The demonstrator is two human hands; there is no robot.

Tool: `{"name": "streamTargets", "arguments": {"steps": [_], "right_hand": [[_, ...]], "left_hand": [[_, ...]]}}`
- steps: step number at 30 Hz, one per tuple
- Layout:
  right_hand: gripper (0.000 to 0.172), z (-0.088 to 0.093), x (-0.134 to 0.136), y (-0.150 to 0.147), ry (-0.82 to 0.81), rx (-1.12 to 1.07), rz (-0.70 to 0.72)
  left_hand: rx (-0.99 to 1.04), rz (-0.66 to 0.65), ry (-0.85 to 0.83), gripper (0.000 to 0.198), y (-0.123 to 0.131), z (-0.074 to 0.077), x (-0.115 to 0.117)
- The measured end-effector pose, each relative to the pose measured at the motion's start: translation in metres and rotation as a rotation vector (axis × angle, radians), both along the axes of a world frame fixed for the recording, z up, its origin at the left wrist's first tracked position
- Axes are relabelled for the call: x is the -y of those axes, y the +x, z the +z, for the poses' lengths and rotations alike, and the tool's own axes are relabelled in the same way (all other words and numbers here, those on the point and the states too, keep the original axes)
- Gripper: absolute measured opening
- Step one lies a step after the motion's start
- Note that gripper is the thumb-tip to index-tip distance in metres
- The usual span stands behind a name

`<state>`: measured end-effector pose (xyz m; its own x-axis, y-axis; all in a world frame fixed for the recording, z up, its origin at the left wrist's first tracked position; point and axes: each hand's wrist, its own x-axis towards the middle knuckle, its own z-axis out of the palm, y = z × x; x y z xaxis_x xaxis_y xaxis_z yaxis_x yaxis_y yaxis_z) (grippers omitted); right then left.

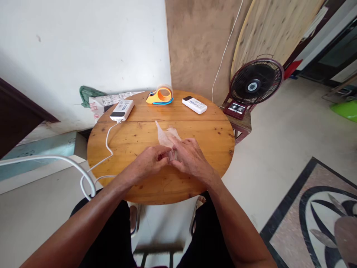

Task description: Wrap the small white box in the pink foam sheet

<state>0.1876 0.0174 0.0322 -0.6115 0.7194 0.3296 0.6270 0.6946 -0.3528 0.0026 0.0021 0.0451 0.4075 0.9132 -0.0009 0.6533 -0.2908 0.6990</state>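
Both my hands meet over the front middle of a round wooden table (206, 136). Between them is a crumpled sheet of thin, whitish, see-through wrapping (164, 137), its loose ends sticking up past my fingers. My left hand (153, 158) pinches the near left edge of it with thumb and forefinger. My right hand (189, 154) is closed over the right side, its fingers bent across the wrapping. Whether anything lies inside the wrapping is hidden by my fingers.
Along the back stand a white power bank (122, 109) with a white cable (107, 139), an orange tape dispenser (160, 96) and a second white power bank (194, 105). A black fan (253, 83) stands on a stool at the right. A thick white tube (64, 158) curves in from the left.
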Motion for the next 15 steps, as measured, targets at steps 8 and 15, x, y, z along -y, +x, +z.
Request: {"name": "streamTargets", "arguments": {"steps": [8, 15], "right_hand": [[0.062, -0.001, 0.001, 0.003, -0.036, -0.001, -0.006], [0.038, 0.013, 0.004, 0.011, -0.152, 0.016, 0.027]], "left_hand": [[-0.13, 0.099, 0.512, 0.018, 0.007, -0.032, 0.004], [-0.082, 0.148, 0.689, 0.026, 0.016, -0.049, 0.01]]}}
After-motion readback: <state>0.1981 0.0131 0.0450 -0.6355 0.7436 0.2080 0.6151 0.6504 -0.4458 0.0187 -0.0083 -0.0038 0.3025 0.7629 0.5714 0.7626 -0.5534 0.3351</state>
